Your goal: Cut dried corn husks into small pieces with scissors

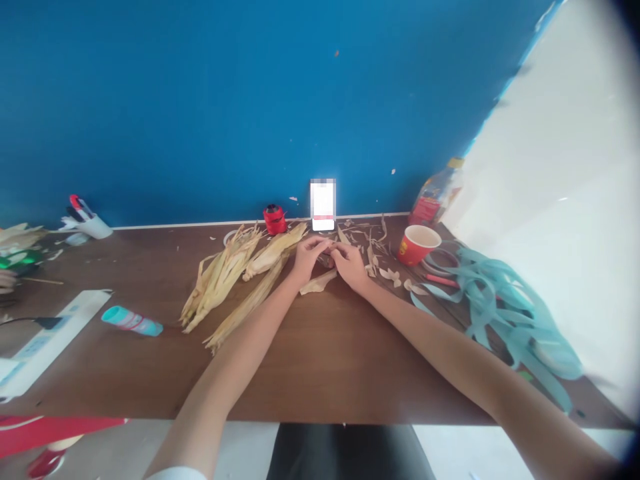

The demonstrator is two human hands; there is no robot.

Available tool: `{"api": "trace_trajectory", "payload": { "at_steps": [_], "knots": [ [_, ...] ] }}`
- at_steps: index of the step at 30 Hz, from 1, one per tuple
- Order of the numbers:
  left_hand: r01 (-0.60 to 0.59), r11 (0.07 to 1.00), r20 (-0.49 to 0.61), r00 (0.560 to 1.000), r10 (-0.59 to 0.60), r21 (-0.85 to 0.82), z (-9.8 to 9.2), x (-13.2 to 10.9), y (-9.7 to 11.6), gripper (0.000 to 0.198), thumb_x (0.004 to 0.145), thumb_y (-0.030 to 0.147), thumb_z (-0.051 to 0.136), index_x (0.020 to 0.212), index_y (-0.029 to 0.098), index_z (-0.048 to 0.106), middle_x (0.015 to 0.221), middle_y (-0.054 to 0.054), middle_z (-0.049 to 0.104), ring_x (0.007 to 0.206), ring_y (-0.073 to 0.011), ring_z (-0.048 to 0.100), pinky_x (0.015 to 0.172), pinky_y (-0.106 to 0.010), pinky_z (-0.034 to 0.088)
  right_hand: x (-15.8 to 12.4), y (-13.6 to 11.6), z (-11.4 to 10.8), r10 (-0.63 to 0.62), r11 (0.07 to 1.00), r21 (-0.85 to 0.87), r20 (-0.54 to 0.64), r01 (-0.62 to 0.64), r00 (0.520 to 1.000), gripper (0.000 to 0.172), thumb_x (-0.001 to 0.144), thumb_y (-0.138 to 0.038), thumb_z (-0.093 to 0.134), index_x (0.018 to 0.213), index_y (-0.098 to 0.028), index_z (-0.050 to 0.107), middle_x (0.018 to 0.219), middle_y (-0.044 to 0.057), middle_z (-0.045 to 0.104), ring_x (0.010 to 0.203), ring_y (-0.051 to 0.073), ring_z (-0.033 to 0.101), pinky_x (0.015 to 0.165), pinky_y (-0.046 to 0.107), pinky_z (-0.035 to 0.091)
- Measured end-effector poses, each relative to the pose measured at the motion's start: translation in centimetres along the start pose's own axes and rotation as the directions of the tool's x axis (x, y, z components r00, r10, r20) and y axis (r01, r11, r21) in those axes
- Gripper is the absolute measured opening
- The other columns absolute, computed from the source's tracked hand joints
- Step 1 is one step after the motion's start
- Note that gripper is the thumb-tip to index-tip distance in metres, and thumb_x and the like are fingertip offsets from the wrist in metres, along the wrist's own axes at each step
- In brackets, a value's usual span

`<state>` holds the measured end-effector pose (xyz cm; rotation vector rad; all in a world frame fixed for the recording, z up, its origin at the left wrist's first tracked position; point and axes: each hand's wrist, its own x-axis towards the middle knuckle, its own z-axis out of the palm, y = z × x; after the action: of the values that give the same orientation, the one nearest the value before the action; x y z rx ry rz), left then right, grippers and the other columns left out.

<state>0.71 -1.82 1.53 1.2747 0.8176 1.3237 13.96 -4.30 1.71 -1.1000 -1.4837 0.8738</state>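
My left hand (pixel 307 259) and my right hand (pixel 351 264) meet over the middle of the brown table, fingertips pinched close together. Between them is something small and brownish, mostly hidden by the fingers; I cannot make out what it is. A loose piece of dried corn husk (pixel 319 283) lies just below the hands. Left of my left hand are bundles of dried corn husks (pixel 223 277), with a long narrow husk strip (pixel 245 310) beside my forearm. Small husk scraps (pixel 390 275) are scattered to the right of my right hand.
Against the blue wall stand a lit phone (pixel 323 205) and a red roll (pixel 275 220). On the right are a red paper cup (pixel 415 252), a bottle (pixel 433 200) and tangled teal ribbon (pixel 483 293). Leftward lie a light-blue tube (pixel 133 321), a power strip (pixel 53 343) and a pen holder (pixel 97 228).
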Motion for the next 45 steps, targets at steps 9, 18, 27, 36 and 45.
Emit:
{"api": "trace_trajectory", "payload": {
  "at_steps": [9, 18, 27, 36, 45],
  "knots": [
    [-0.002, 1.000, 0.068, 0.998, 0.004, -0.018, -0.29, 0.15, -0.35, 0.025, 0.075, 0.040, 0.072, 0.084, 0.017, 0.071, 0.073, -0.002, 0.066, 0.065, -0.0134, 0.062, 0.064, -0.028, 0.050, 0.04, 0.61, -0.32, -0.018, 0.999, -0.027, -0.035, 0.017, 0.999, 0.023, 0.080, -0.026, 0.047, 0.061, -0.021, 0.060, 0.051, -0.002, 0.056, 0.049, 0.014, 0.049, 0.053, 0.027, 0.039],
    [-0.015, 1.000, -0.022, 1.000, 0.015, -0.012, 0.06, 0.25, -0.26, 0.023, 0.072, 0.039, 0.074, 0.076, 0.016, 0.068, 0.073, -0.001, 0.066, 0.066, -0.0125, 0.061, 0.066, -0.027, 0.050, 0.23, 0.74, -0.04, 0.013, 0.994, 0.110, -0.011, -0.012, 1.000, 0.020, 0.080, -0.027, 0.047, 0.069, -0.020, 0.063, 0.052, -0.002, 0.057, 0.046, 0.012, 0.047, 0.048, 0.025, 0.036],
    [0.006, 1.000, 0.009, 1.000, -0.006, 0.016, 0.16, 0.06, -0.08, 0.023, 0.076, 0.038, 0.071, 0.076, 0.016, 0.067, 0.065, 0.000, 0.062, 0.061, -0.0118, 0.058, 0.061, -0.025, 0.047, 0.17, 0.70, -0.03, -0.030, 0.999, 0.024, -0.005, 0.030, 1.000, 0.025, 0.080, -0.025, 0.046, 0.057, -0.021, 0.055, 0.053, -0.001, 0.058, 0.050, 0.014, 0.050, 0.054, 0.027, 0.039],
    [-0.053, 0.992, 0.009, 0.999, 0.052, 0.118, 0.21, 0.14, -0.14, 0.020, 0.070, 0.034, 0.076, 0.076, 0.015, 0.071, 0.078, -0.003, 0.069, 0.072, -0.0130, 0.059, 0.068, -0.026, 0.047, -0.22, 0.66, -0.21, -0.121, 0.982, -0.160, -0.124, 0.101, 0.985, 0.027, 0.079, -0.028, 0.047, 0.054, -0.020, 0.047, 0.053, -0.003, 0.045, 0.054, 0.013, 0.041, 0.053, 0.027, 0.030],
    [-0.040, 0.994, -0.011, 0.999, 0.041, 0.098, 0.24, 0.22, -0.46, 0.019, 0.071, 0.033, 0.075, 0.076, 0.015, 0.072, 0.079, -0.004, 0.070, 0.075, -0.0142, 0.061, 0.073, -0.028, 0.049, 0.01, 0.58, -0.14, -0.077, 0.995, -0.071, -0.129, 0.068, 0.989, 0.025, 0.079, -0.030, 0.048, 0.056, -0.020, 0.048, 0.055, -0.004, 0.042, 0.058, 0.012, 0.038, 0.057, 0.027, 0.030]
  ]
}}
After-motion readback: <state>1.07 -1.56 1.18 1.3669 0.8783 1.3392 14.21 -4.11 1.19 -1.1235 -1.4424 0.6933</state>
